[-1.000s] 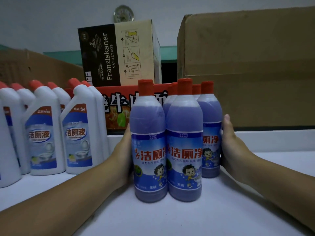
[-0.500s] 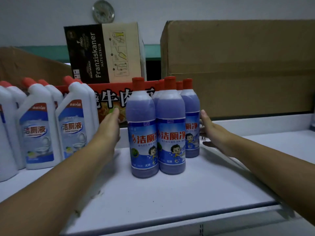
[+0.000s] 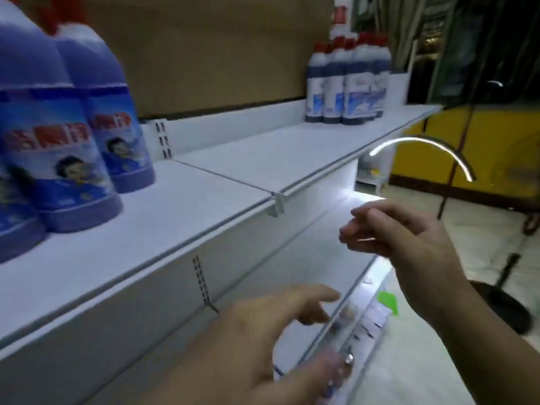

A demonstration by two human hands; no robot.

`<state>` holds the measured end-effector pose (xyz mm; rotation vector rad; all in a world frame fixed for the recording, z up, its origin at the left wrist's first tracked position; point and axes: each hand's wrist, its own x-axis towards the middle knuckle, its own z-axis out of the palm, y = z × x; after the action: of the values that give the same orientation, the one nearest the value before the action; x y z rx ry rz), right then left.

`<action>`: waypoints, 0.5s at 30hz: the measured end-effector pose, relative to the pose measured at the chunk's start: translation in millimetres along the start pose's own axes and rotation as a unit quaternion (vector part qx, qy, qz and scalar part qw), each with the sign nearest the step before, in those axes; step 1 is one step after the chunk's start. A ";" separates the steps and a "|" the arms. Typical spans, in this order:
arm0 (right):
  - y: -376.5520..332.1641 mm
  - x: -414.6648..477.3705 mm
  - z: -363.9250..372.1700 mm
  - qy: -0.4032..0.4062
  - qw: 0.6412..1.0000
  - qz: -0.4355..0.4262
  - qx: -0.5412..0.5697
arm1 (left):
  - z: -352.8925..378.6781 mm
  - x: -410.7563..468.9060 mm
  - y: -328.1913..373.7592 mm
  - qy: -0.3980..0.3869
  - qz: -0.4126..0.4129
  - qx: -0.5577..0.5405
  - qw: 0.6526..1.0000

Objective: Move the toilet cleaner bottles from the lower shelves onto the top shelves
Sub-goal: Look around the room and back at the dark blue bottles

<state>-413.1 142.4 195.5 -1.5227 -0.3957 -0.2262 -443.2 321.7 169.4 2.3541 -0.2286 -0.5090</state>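
A: Status check. Both hands are empty. The left hand (image 3: pixel 280 323) has its fingers spread apart, pointing down toward the lower shelves (image 3: pixel 344 325); the right hand (image 3: pixel 409 232) hangs loosely curled, fingers parted, closed on nothing.

B: Where do we find the toilet cleaner bottles?

A: Three purple bottles (image 3: pixel 67 141) show on the top shelf (image 3: pixel 204 200), well up and to the left of both sets of fingers. A second cluster of dark bottles (image 3: pixel 347 83) stands far beyond the right fingertips; we count about five or six (blur prevents an exact figure). Stock below the left fingers is smeared, so we cannot tell its number.

B: Procedure for the step in hand?

A: We judge it a reach down for the next batch. We should bracket the bottles from both sides with flat palms, press evenly, lift upright, and set them just beside the purple group.
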 end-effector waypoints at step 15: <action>159.0 -122.1 -312.7 -0.103 0.722 0.474 -0.493 | 195.1 173.3 81.2 -0.111 -0.021 0.108 0.988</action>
<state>-429.4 -173.6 1.0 -2.6128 0.4866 0.6745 -369.9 91.4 41.9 2.5143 -0.3518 -0.8041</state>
